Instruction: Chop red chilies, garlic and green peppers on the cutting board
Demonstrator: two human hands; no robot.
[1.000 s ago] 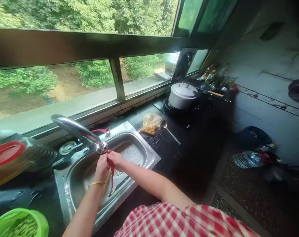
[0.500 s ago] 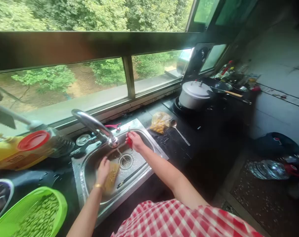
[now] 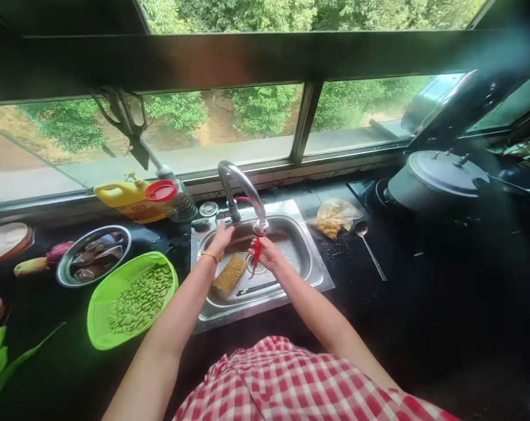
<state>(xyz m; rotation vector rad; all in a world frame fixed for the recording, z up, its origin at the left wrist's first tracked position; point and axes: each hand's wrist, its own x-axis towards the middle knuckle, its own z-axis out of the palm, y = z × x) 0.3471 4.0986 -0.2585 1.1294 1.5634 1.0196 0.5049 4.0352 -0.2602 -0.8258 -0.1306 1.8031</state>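
A person in a red-and-white checked garment (image 3: 269,374) works over a steel sink (image 3: 319,272) set into a black countertop (image 3: 422,316) by a window. The right hand (image 3: 270,255) holds a slim red pepper (image 3: 256,252), its fingers closed around the upper part; the pepper hangs just below the mouth of the curved faucet (image 3: 246,182), in front of the drain (image 3: 261,268). The left hand (image 3: 223,237) is at the faucet's base, near the sink's back edge; whether its fingers are spread or closed on anything cannot be told, nor can running water be made out. The pose seems to suit rinsing: a light grip high on the pepper, turned slowly beneath the spout, would leave most of its skin exposed, while a gentle flow would limit splashing over the sink's edges. The hand is best held clear of the brown block (image 3: 230,275) at the basin's left side and the dark stick (image 3: 258,288) along its front edge. Beyond the sink's left edge, a green basket (image 3: 99,318) holds green beans (image 3: 142,298); past the right edge lie a plastic bag (image 3: 339,213) and a spoon (image 3: 372,251).
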